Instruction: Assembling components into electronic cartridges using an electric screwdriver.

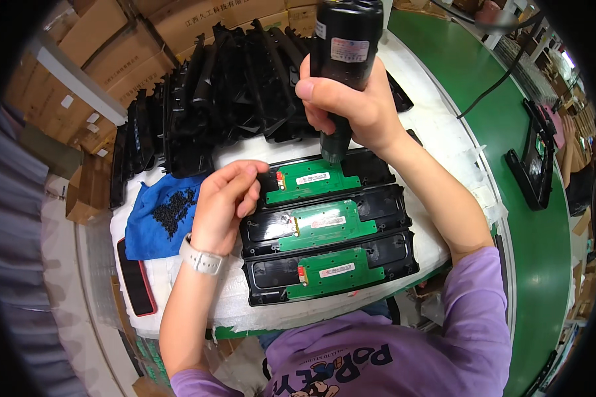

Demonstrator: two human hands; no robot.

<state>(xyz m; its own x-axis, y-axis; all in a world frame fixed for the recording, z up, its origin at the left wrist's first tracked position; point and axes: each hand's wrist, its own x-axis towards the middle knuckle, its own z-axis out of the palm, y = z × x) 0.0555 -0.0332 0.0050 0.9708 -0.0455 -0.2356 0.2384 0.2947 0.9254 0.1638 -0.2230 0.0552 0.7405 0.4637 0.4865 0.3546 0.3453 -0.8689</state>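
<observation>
My right hand is wrapped round a black electric screwdriver, held upright. Its tip points down at the upper edge of a green circuit board in the farthest black plastic housing; whether it touches a screw is hidden. At that housing's left end, my left hand has its fingers curled, thumb and forefinger together. Anything between them is too small to make out. Nearer me lie a middle housing and a near housing, each with a green board.
Small black screws lie on a blue cloth at left, beside a phone. Black housings are piled behind, before cardboard boxes. At right runs a green conveyor carrying another housing; another person's arm shows beyond.
</observation>
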